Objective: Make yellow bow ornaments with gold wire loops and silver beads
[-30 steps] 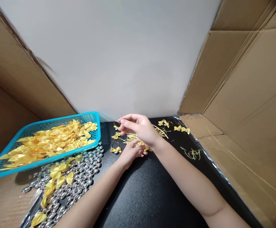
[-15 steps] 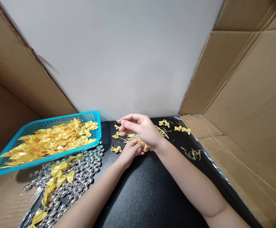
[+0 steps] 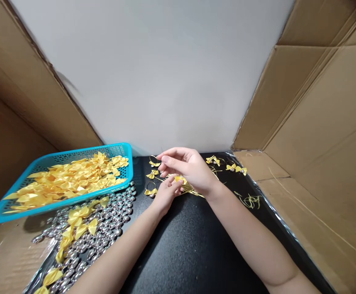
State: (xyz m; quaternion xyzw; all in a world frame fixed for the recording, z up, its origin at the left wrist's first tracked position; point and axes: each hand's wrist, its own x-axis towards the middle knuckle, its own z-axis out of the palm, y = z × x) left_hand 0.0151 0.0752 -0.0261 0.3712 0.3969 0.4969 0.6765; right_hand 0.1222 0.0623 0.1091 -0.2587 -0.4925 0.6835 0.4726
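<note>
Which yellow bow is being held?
The yellow bow in the left hand; the other visible bows lie unheld, in the turquoise basket or outside it.

The left hand (image 3: 167,192) has risen a little and drawn away from the right wrist, carrying the yellow bow (image 3: 180,179) at its fingertips closer beneath the fingers of the right hand (image 3: 192,168), which has edged rightward. Golden strips (image 3: 194,191) now show between the left fingertips and the right wrist, while those seen above the left hand a second ago are mostly covered by the hands.
</note>
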